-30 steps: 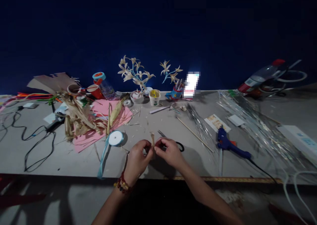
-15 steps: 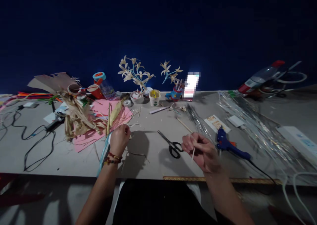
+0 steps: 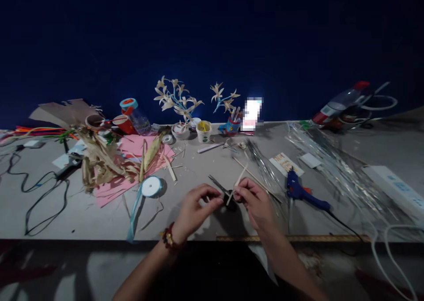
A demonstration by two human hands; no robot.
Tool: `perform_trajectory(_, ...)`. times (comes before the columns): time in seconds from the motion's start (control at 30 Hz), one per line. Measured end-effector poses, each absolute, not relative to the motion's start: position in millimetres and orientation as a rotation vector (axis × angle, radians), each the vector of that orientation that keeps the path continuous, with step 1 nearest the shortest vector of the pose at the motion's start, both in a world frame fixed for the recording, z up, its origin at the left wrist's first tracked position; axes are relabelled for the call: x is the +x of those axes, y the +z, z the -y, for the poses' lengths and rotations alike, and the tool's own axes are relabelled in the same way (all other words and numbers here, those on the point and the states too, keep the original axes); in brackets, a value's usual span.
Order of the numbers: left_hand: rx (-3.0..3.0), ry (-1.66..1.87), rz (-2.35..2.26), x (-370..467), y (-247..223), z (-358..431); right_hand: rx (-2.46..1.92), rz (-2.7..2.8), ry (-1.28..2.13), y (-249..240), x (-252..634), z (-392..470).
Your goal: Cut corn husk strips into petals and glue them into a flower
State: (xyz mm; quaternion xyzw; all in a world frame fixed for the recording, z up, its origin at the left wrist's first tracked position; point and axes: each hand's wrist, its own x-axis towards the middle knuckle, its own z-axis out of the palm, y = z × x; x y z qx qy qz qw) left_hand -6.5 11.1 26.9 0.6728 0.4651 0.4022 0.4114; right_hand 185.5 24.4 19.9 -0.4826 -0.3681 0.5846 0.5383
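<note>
My right hand [image 3: 256, 201] pinches a thin pale strip [image 3: 243, 172] between thumb and fingertips; one end sticks up and the other points down toward the left. My left hand [image 3: 197, 208] is closed, thumb and fingertips brought together close to the strip's lower end. Whether anything lies in that pinch I cannot make out. Below and between the hands lie black-handled scissors [image 3: 217, 183], their handles partly hidden. To the left of my left hand is a white spool of light blue ribbon [image 3: 150, 187], its tail running to the table edge.
Pink paper [image 3: 112, 190] under dried husks [image 3: 99, 159] lies at left. Pale flowers on blue stems [image 3: 179, 97] stand behind, near a paper cup [image 3: 203, 132]. Right are wires [image 3: 261, 159], a blue glue gun [image 3: 304, 192] and clear strips [image 3: 341, 168]. A ruler [image 3: 238, 238] lines the front edge.
My left hand has moved right from beside the pink paper to meet my right hand, uncovering the ribbon spool. My right hand has shifted slightly left, and the strip now points upward.
</note>
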Motion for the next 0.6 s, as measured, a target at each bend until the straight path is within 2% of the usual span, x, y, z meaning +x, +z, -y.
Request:
perform_trajectory(0.2,1.259,0.974,-1.074,9.4,15.5,-3.4,-1.251,1.141,1.294,11.3,170.6,-17.4)
perform_trajectory(0.33,1.059,0.995,-1.003,1.8,8.2,-1.0,-1.362,1.373,1.172,6.8,191.1,-26.9)
perform_trajectory(0.43,0.958,1.061,-1.027,-2.5,7.4,1.5,-1.556,1.568,0.86,-0.6,228.0,-42.7)
perform_trajectory(0.5,0.905,1.088,-1.024,-4.2,7.1,1.6,-1.84,1.949,0.272,-9.3,251.8,-52.9)
perform_trajectory(0.6,0.88,1.096,-1.011,-4.5,5.2,-0.9,-1.919,2.039,0.112,-22.6,273.0,-63.5)
